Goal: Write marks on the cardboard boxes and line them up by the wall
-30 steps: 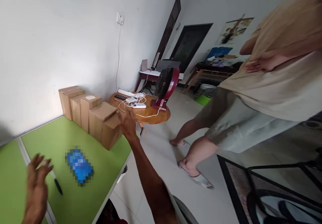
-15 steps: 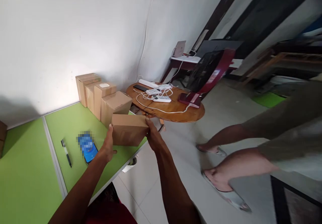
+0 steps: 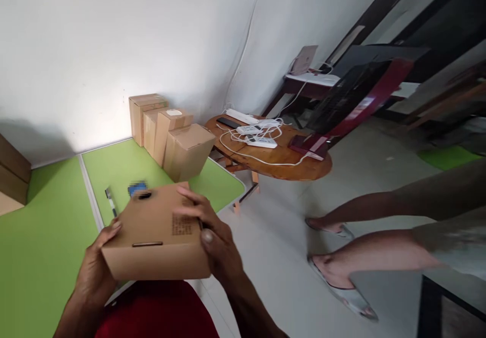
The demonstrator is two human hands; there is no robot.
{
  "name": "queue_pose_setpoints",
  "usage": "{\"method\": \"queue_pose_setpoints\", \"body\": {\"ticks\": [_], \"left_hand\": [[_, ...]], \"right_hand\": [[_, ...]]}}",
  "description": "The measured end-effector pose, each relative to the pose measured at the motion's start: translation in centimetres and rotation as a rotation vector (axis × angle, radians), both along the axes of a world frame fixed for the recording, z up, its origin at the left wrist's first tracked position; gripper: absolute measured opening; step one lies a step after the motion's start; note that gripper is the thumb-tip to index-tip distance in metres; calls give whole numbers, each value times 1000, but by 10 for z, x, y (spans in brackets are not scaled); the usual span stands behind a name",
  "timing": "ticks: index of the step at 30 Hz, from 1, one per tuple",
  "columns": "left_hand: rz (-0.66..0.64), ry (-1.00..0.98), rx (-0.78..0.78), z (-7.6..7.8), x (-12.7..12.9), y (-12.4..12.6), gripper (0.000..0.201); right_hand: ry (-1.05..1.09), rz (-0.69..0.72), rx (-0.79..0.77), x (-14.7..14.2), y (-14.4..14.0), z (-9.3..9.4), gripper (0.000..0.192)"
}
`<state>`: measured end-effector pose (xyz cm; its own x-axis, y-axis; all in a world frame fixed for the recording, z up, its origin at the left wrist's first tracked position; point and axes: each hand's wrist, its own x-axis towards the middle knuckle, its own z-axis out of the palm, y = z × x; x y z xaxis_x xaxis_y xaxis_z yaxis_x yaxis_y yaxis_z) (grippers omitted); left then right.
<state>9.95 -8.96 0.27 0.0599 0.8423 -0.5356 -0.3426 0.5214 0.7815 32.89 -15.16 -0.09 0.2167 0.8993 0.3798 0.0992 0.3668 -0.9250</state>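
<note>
A brown cardboard box [image 3: 155,226] is held up between both hands, close to my body and over the table's front edge. Dark print, a slot and a black round spot show on its upper face. My left hand [image 3: 96,259] grips the box's left side, thumb on top. On the other side my right hand [image 3: 216,239] clasps it, with fingers reaching over the printed face. Partly covered behind the box lies a phone [image 3: 137,188] with a blue screen. Left of that is a black and white pen [image 3: 111,201] on the green table [image 3: 49,237].
Several cardboard boxes [image 3: 190,151] stand in a row along the wall. Another stack of boxes [image 3: 13,176] is at the far left. A wooden side table [image 3: 266,161] carries white power strips [image 3: 261,141] and a red fan [image 3: 364,108]. Another person's legs [image 3: 364,252] are at the right.
The box has come off the table toward my body and been turned, so its printed face shows. It now covers part of the phone. My view has swung slightly left.
</note>
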Motion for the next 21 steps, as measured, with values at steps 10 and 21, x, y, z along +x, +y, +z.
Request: {"method": "queue_pose_setpoints", "body": {"ticks": [10,21], "left_hand": [[338,125,369,-22,-98,-46,105],[408,364,405,-42,-121,-35,91]], "right_hand": [[390,544,-434,-95,54,-16,91],[307,548,-274,-121,56,-37,83]]}}
